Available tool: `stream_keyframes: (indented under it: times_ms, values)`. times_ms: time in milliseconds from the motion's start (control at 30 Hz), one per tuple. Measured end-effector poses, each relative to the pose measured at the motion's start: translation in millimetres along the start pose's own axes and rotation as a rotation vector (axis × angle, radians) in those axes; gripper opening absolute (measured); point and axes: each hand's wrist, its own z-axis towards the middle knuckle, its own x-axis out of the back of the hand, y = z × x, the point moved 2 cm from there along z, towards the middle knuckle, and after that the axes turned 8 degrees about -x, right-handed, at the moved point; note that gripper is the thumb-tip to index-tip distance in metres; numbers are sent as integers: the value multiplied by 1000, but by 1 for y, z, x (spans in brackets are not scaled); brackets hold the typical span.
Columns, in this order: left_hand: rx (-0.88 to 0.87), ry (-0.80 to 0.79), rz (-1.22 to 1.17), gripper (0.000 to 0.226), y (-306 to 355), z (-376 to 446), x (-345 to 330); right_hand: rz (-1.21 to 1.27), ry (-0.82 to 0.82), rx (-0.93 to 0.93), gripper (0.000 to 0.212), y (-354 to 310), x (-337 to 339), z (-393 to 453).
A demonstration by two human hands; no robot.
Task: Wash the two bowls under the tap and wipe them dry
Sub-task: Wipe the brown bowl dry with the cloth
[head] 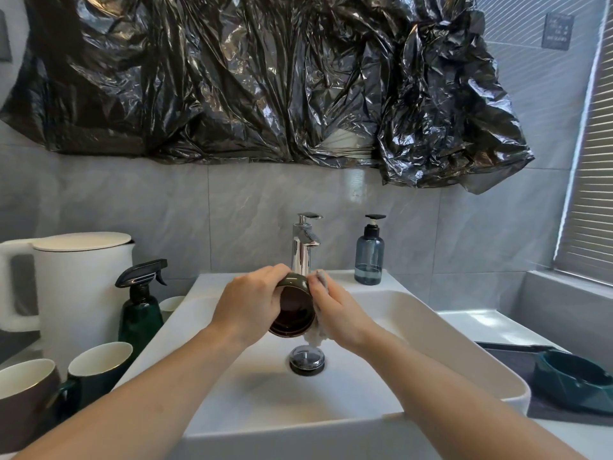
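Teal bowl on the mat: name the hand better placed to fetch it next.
Probably the right hand: the teal bowl sits on its side of the sink. It must drop the cloth first; the left hand grips the dark bowl.

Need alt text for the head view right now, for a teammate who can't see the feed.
Over a white sink, the left hand grips a dark bowl on its side while the right hand presses a pale cloth against it, below a chrome tap. A second, green bowl sits on the counter at right; mugs stand at left.
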Motion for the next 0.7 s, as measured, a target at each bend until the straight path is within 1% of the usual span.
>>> stream_keyframes:
  times_ms: [100,200,233,300,367,433,533,633,700]
  values:
    - [99,46,-28,22,-7,-1,5,-14,-48,-70,47,5,-2,3]
    - [148,80,-81,24,-3,0,5,-12,2,-16,51,2,0,2]
    - [168,89,-109,24,-1,1,4,-6,22,14,48,-1,1,1]
    - [205,78,-151,21,2,1,-2,-20,43,61,37,-5,4,-3]
    - [241,35,-178,16,0,0,-7,-76,76,85,24,-5,4,-4]
    - [255,6,-200,13,1,0,-9,-146,144,105,15,-3,4,-2]
    - [224,-7,-138,10,9,2,-7,-244,185,129,10,-3,5,0]
    - [173,-90,-74,13,17,3,-7,-330,167,182,14,-2,5,0]
    - [176,-102,-54,15,16,3,-7,-296,127,167,27,-3,5,-1]
